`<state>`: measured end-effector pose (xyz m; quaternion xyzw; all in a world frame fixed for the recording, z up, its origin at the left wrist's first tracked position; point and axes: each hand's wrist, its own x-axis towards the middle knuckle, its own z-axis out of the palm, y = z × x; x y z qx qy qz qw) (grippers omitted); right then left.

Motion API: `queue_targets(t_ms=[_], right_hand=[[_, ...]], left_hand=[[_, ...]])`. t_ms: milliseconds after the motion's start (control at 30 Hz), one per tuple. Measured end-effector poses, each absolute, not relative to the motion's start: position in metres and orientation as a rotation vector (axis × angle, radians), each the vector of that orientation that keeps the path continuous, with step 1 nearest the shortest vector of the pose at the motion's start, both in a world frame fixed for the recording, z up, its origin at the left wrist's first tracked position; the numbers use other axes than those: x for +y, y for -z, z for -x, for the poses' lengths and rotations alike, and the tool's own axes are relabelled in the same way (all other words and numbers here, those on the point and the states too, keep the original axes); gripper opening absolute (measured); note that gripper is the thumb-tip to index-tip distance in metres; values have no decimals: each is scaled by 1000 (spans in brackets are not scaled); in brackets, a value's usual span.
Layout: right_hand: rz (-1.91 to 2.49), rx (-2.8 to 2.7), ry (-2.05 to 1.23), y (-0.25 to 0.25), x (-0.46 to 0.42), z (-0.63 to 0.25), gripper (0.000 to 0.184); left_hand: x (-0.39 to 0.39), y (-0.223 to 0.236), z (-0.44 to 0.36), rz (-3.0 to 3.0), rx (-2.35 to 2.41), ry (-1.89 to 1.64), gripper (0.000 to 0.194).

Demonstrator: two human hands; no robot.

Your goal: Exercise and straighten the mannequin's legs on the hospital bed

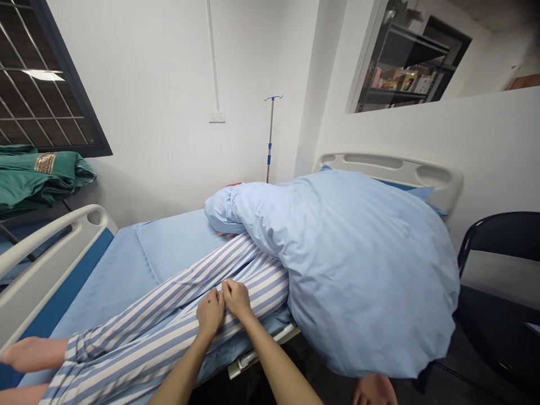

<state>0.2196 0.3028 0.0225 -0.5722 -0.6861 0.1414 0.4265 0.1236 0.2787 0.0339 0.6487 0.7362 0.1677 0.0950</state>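
Observation:
My left hand (211, 312) is curled into a fist over the thigh of a person lying on the bed. Beside it, my right hand (236, 298) is also a closed fist, close against the left one. Nothing shows in either fist. Both are at the blue-and-white striped trousers (169, 332) on the person's near leg. A light blue quilt (358, 264) is bunched over the person's upper body. The legs lie stretched towards the left, with a bare foot (36, 353) at the lower left.
The bed has a footboard (50, 270), a headboard (442, 169) and a side rail (244, 365). An IV pole (270, 140) stands behind it. A dark chair (502, 292) is at the right. The person's hand (375, 389) shows below the quilt. Green cloth (42, 177) lies at the left.

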Motion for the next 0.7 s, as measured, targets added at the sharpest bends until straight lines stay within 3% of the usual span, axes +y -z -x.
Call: queue_targets(t_ms=[200,367,700], right_hand=[[1256,-1457,-604,-24,311,-228,42],[1144,-1354,-726,-24,314,-233,42],[1347,-1413,-632,-30,311,-228,38]], left_hand=[[303,-57,-136,-1817,2006,-719,31],[304,-40,-151,-1750,1987,-858,35],[292,-26,-158,-1799,2158,-705,30]])
